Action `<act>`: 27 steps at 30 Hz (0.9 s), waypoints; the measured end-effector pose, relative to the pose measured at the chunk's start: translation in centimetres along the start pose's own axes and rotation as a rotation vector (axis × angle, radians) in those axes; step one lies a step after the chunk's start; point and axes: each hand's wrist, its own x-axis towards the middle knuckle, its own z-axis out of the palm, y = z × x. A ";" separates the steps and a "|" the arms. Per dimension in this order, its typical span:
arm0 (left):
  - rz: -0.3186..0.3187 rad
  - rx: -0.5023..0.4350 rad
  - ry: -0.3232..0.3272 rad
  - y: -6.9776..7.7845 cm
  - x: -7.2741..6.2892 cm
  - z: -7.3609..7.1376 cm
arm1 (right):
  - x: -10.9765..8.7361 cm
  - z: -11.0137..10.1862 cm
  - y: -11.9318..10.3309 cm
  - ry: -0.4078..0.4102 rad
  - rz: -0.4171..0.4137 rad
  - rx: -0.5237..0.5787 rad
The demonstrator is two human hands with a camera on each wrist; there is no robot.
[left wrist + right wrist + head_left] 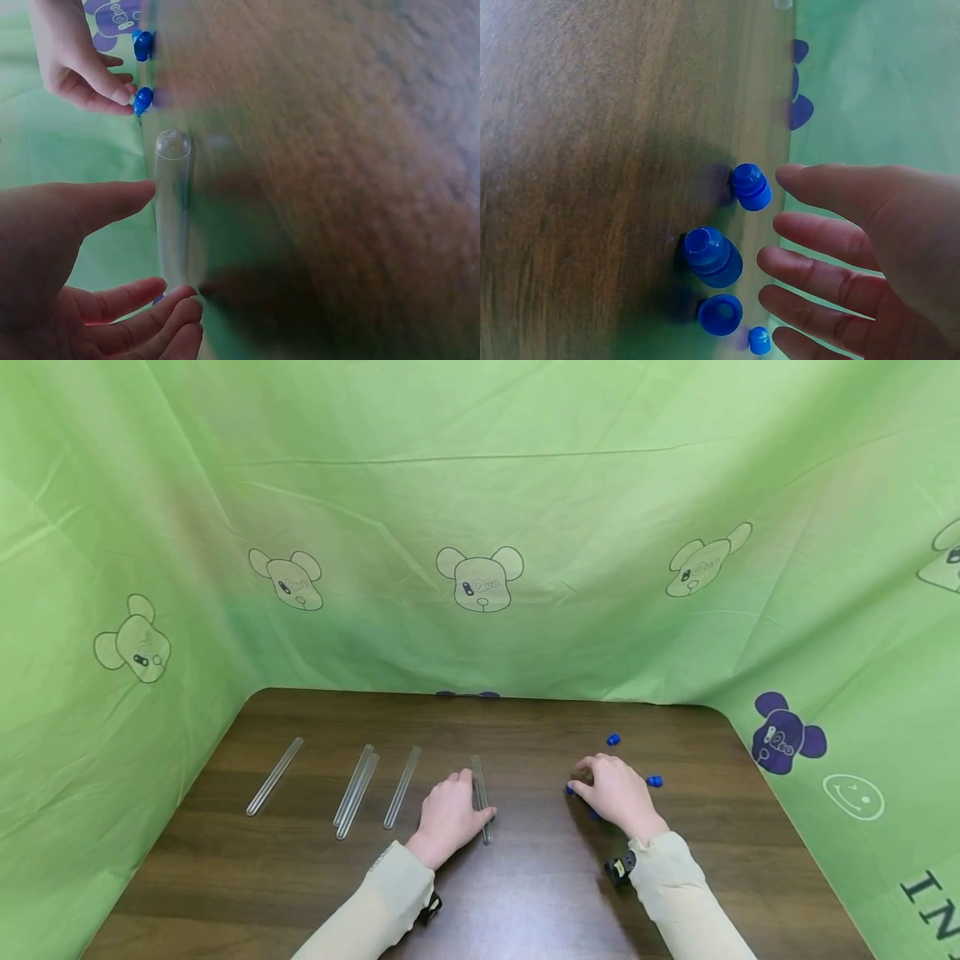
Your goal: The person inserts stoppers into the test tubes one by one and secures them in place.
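My left hand (pixel 450 814) reaches over a clear test tube (pixel 482 802) lying on the table. In the left wrist view its thumb and fingers are spread, fingertips right at the tube (pixel 173 210). My right hand (pixel 617 793) is low over several blue test tube caps. The right wrist view shows its fingers extended and apart, with the thumb tip close to one cap (pixel 751 187). Two more caps, one larger in view (pixel 714 257) and one with its hollow end showing (pixel 720 314), lie beside the fingers. Nothing is gripped by the right hand.
Left of my left hand lie several more clear tubes, among them a single tube (pixel 402 787), two side by side (pixel 356 793) and one at the far left (pixel 275 777). A blue cap (pixel 613 739) lies toward the back. Green cloth (pixel 480 643) hangs behind the brown table (pixel 540 893).
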 end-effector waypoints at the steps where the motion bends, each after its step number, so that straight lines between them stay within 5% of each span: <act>1: -0.003 -0.001 -0.001 0.0 0.0 0.0 | 0.0 0.0 0.0 -0.002 0.003 -0.001; 16: -0.046 -0.040 -0.043 0.2 0.6 0.4 | -0.1 0.3 -0.1 -0.004 0.015 0.010; 27: -0.012 -0.065 -0.033 0.1 0.5 0.5 | 0.0 0.9 -0.4 0.002 -0.008 0.014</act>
